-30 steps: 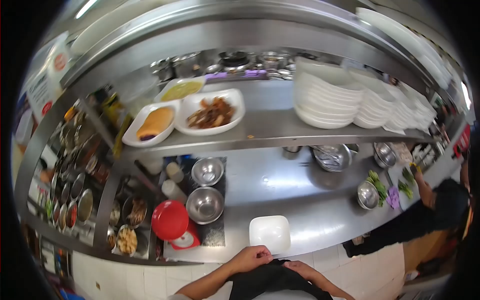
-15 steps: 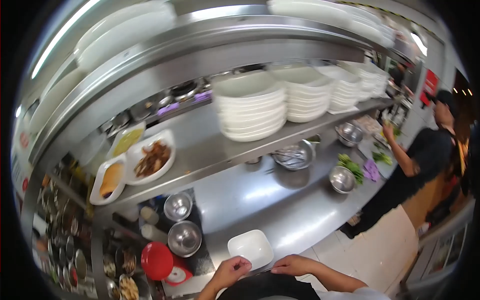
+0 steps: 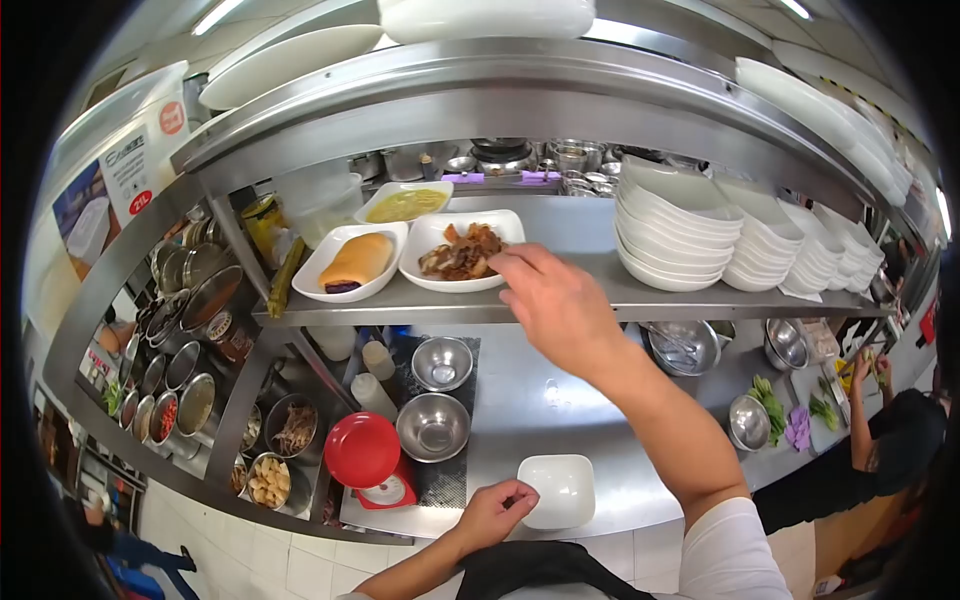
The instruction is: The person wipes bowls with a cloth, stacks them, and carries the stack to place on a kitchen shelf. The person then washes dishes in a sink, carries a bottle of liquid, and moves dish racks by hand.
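Observation:
My right hand point(image 3: 560, 305) reaches up to the shelf, with its fingers over the right rim of a white dish point(image 3: 425, 275) and its thumb below that rim. Browned, chopped food, perhaps meat point(image 3: 462, 252), lies in this dish, close to my fingertips. Down at the counter's front edge, my left hand point(image 3: 497, 510) is closed, fingers curled against the thumb. What it holds, if anything, is hidden. It is at the left side of a square white bowl point(image 3: 565, 490) that has nothing in it.
On the shelf point(image 3: 565, 292) are a dish with a golden roll point(image 3: 358, 260), a dish of yellow-green food point(image 3: 405, 205) and stacked white bowls point(image 3: 670, 235). A red scale point(image 3: 362, 450) and steel bowls point(image 3: 433, 427) stand left on the counter. A co-worker point(image 3: 905, 430) is at right.
My right hand has gone from the counter edge up to the dish of browned food. My left hand stays closed by the square bowl. The view has turned left.

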The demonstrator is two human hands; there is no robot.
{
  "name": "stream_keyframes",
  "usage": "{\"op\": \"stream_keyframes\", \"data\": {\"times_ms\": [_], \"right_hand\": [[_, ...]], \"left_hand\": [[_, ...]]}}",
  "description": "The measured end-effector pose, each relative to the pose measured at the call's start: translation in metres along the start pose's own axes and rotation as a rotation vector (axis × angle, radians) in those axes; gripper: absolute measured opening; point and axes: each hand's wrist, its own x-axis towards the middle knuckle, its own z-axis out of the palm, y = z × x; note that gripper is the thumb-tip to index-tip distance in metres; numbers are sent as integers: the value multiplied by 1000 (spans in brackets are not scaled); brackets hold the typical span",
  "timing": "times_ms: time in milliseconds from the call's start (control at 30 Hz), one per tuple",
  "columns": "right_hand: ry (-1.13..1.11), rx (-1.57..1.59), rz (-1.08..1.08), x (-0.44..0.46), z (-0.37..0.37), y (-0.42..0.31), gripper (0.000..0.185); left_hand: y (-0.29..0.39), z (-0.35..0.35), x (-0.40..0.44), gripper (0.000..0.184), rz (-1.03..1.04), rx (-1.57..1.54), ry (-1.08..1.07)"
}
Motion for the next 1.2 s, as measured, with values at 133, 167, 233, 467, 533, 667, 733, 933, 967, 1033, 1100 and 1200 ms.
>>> {"op": "stream_keyframes", "data": {"times_ms": [133, 167, 233, 467, 533, 667, 733, 933, 967, 1033, 1100, 1200], "right_hand": [[-129, -58, -17, 8, 13, 14, 13], [-149, -71, -11, 8, 14, 15, 10], [-113, -44, -17, 8, 15, 14, 7], [-5, -78, -42, 5, -49, 0, 7], [43, -129, -89, 5, -76, 2, 8], [90, -195, -71, 0, -116, 8, 12], [101, -204, -34, -6, -129, 10, 14], [132, -266, 31, -14, -155, 19, 15], [132, -273, 56, -14, -159, 21, 15], [124, -293, 117, -15, -166, 28, 14], [122, -322, 165, -15, -173, 37, 14], [136, -363, 187, -15, -179, 57, 15]], "left_hand": [[-20, -5, -20, 16, 1, -90, 89], [-25, -5, -22, 16, -6, -109, 101], [-30, -6, -26, 17, -22, -139, 135], [-27, -9, -21, 18, -24, -88, 168], [-25, -8, -17, 18, -5, -88, 136], [-29, -3, -9, 17, 23, -76, 89], [-21, 1, -7, 14, 77, -49, 61], [-13, 11, -3, 13, 110, -39, 4], [-12, 12, -2, 13, 108, -46, -4], [-10, 13, 0, 15, 86, -25, -6], [-10, 14, 0, 16, 80, -9, -4], [-9, 15, 1, 16, 94, 24, 14]]}}
